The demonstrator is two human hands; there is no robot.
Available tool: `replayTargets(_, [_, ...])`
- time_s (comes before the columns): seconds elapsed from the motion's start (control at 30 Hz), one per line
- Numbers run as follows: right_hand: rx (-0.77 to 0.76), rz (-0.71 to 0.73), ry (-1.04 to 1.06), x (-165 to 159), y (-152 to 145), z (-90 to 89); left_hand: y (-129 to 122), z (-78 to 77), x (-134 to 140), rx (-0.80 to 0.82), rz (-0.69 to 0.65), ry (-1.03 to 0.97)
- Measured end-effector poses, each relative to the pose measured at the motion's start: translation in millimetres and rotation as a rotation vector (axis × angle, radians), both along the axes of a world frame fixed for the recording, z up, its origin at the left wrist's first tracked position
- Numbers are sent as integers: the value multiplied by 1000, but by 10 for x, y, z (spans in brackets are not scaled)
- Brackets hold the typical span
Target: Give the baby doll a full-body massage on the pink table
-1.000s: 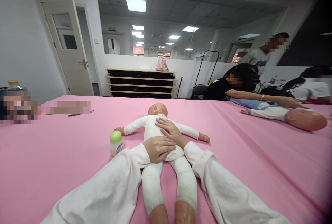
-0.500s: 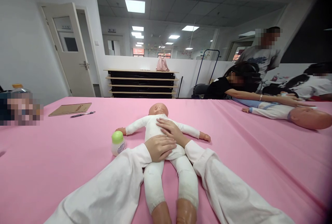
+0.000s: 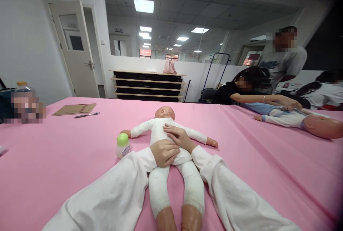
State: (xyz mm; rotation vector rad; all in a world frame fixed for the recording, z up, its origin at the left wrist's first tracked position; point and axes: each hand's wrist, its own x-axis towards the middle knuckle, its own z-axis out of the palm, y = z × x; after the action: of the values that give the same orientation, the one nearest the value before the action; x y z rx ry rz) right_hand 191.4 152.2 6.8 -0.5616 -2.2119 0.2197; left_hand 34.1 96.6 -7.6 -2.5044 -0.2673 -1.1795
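Note:
A baby doll [image 3: 159,131] with a white cloth body lies on its back, its head away from me and its feet toward me. Across its lower belly rests my left hand [image 3: 164,152], flat, with the fingers pointing right. My right hand [image 3: 180,137] lies higher on the torso, fingers stretched toward the upper left. Both hands touch the doll and grip nothing. Beside the doll's arm on the left stands a small bottle [image 3: 123,146] with a green cap, close to my left sleeve.
The pink-covered table [image 3: 80,159] bears a brown notebook [image 3: 74,109] and a pen [image 3: 87,115] at the far left. At the right, a person in black [image 3: 227,91] leans over another doll [image 3: 286,119]. Another person [image 3: 284,59] stands behind. A shelf rack [image 3: 148,85] is against the wall.
My hands keep nearly the same place on the doll, the left one shifted very slightly left. The co-worker's hands have drawn back from the other doll's head toward its torso. The view has shifted slightly.

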Motion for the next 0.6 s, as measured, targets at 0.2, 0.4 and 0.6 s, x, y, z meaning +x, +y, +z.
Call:
replayTargets(0.2, [-27,3,-205,10,87,26,-4,17,15,-119,32,26])
replayTargets(0.4, [19,-215,127,16,73,-57,0,-35,7,-139,118,-141])
replayTargets(0.6, [35,-116,85,-9,27,-30,-25,-23,-20,-64,5,-95])
